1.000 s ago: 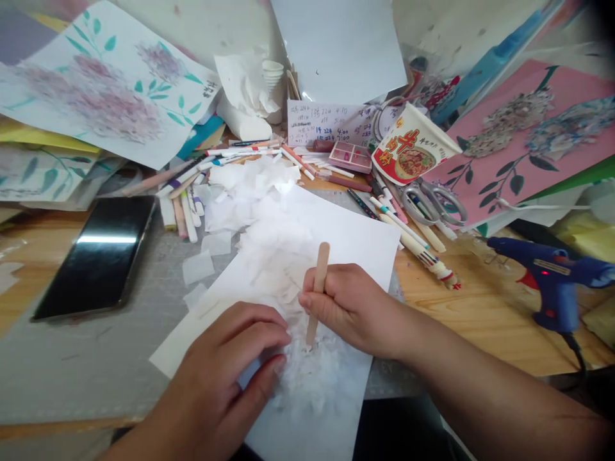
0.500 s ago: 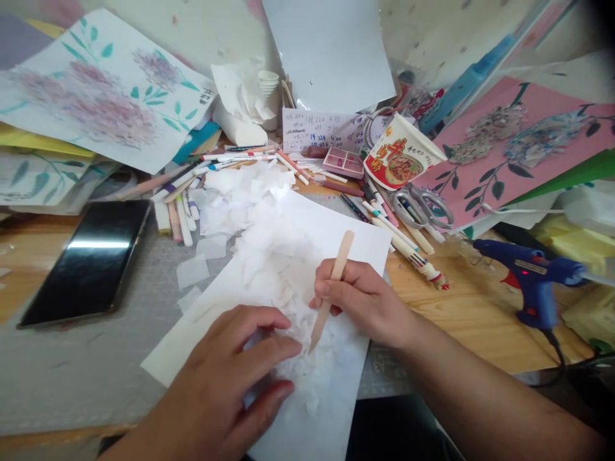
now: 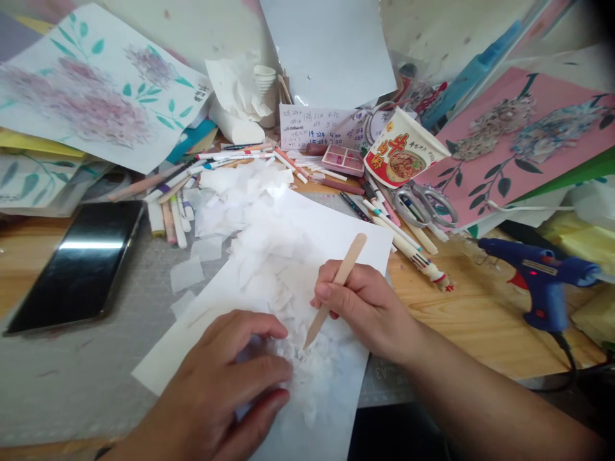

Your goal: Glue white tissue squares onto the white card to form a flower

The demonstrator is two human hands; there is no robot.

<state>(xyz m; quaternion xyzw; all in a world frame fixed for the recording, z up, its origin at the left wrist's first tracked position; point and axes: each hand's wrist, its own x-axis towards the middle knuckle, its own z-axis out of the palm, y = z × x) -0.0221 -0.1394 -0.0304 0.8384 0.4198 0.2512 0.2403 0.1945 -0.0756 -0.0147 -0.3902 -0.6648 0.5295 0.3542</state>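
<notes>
A flat wooden craft stick (image 3: 350,259) is pinched in my right hand (image 3: 362,307), its tapered lower tip touching a cluster of pale crumpled tissue paper (image 3: 310,371). Beneath the cluster lies a white paper sheet (image 3: 177,349), turned at an angle on the desk. My left hand (image 3: 235,378) rests over the sheet's left part with its fingers spread, fingertips beside the cluster. I cannot see anything held in it. More loose white tissue pieces (image 3: 254,211) are heaped on the sheet's far end and beyond it.
A black phone (image 3: 79,262) lies at left on the grey cutting mat (image 3: 62,384). Markers (image 3: 177,221), scissors (image 3: 427,205) and a paper noodle cup (image 3: 403,150) crowd the back. At right stands a blue glue gun (image 3: 542,275). Flower pictures (image 3: 100,89) lean on both sides.
The craft stick's tip has shifted slightly left, and the stick leans over more to the right. My left hand has moved slightly left. The view has turned a little.
</notes>
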